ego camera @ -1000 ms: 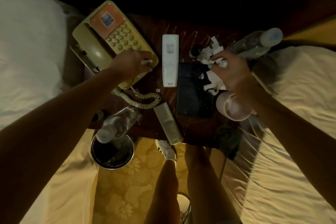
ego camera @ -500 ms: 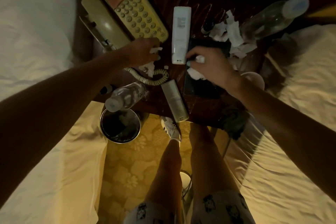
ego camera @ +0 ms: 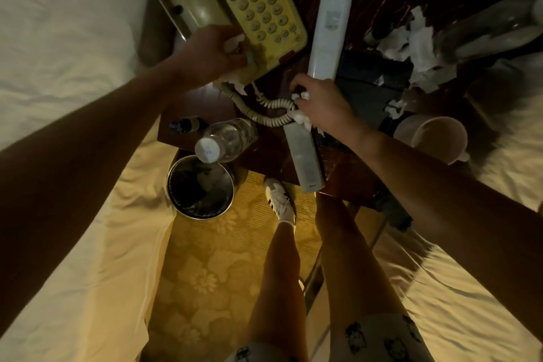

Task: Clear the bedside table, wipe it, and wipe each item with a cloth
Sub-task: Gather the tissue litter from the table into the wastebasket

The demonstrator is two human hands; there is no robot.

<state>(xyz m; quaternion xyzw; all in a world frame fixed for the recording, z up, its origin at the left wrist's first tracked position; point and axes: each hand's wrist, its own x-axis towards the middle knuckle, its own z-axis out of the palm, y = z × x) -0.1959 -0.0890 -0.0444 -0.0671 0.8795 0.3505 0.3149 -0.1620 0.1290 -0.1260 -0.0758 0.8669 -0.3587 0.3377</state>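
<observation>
The dark wooden bedside table (ego camera: 270, 156) is crowded. A yellow desk phone (ego camera: 258, 9) stands at its back left, its coiled cord (ego camera: 258, 110) trailing forward. My left hand (ego camera: 214, 53) grips crumpled white tissue scraps at the phone's front left corner. My right hand (ego camera: 323, 103) holds more tissue scraps beside the cord, between a white remote (ego camera: 329, 35) and a grey remote (ego camera: 304, 156). Torn tissue pieces (ego camera: 417, 50) lie at the back right by a dark flat pad (ego camera: 370, 88).
A capped water bottle (ego camera: 226, 139) and a small dark vial (ego camera: 185, 125) sit at the table's front left. A metal bin (ego camera: 201, 188) stands on the floor below. A paper cup (ego camera: 435, 138) and another bottle (ego camera: 493, 29) are on the right. Beds flank both sides.
My right hand moved left from the tissue pile at the back right to the phone cord, carrying scraps. My left hand stayed at the phone's front corner. The view tilted downward.
</observation>
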